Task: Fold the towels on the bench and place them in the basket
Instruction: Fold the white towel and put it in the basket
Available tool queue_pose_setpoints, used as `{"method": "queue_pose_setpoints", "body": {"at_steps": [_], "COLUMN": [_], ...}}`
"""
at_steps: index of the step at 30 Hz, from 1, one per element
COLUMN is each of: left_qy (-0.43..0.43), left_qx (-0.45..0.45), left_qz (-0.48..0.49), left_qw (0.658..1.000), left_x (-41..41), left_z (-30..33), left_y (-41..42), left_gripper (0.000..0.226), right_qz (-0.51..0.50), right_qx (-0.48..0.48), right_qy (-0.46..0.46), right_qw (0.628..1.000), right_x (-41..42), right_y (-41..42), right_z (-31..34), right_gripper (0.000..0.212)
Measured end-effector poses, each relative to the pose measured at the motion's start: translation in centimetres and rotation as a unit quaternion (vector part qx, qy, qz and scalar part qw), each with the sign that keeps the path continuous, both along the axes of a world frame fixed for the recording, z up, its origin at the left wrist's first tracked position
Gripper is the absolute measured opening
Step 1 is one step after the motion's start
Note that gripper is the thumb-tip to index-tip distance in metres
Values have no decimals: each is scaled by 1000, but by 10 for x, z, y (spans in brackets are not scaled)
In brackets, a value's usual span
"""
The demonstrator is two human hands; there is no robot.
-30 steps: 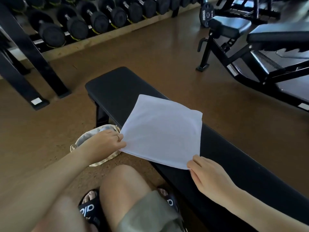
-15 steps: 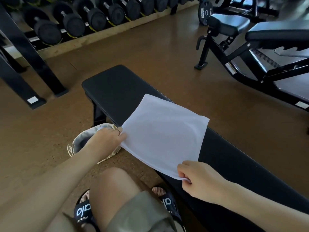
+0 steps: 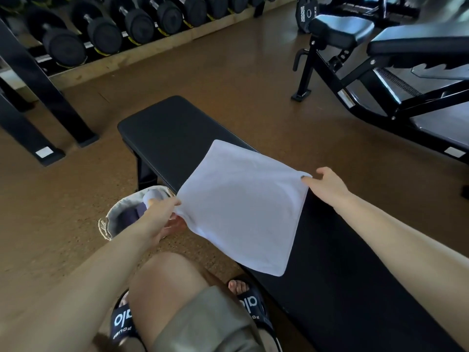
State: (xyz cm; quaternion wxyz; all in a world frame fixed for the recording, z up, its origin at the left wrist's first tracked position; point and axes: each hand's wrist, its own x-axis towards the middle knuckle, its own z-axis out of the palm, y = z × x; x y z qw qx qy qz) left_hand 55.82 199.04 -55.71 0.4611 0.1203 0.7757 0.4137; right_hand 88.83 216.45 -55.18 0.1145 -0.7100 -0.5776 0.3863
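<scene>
Towel: the white towel [image 3: 243,207] lies spread on my worktop [image 3: 337,288], turned like a diamond, its near corner hanging just past the front edge.
Left hand: my left hand [image 3: 157,219] pinches the towel's left corner, lifted a little off the worktop edge, so I judge that side is kept taut.
Right hand: my right hand [image 3: 327,184] has thumb and fingers closed on the far right corner, opposite the left one; held this way the cloth is pulled flat between the two hands.
Hands together or apart: well apart, each clamped on its own corner.
Basket: the basket [image 3: 111,222] sits on the floor just beside the worktop, under my left hand, close enough to drop a folded piece in; something pale and something dark are already inside.
Step in hand: I judge this is squaring up before the fold; nothing is doubled over yet.
</scene>
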Motion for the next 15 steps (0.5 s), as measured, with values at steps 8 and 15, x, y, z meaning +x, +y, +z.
{"method": "queue_pose_setpoints", "body": {"at_steps": [8, 15], "left_qy": [234, 429], "left_qx": [3, 14], "left_qz": [-81, -236], "left_qw": [969, 872], "left_x": [-8, -19], "left_z": [-4, -4], "left_y": [0, 34], "left_gripper": [16, 22], "right_qz": [-80, -36], "right_qx": [43, 46], "right_qy": [108, 41], "right_qw": [990, 997], "right_x": [4, 50], "right_y": [0, -30], "right_z": [-1, -6], "right_gripper": [46, 35]}}
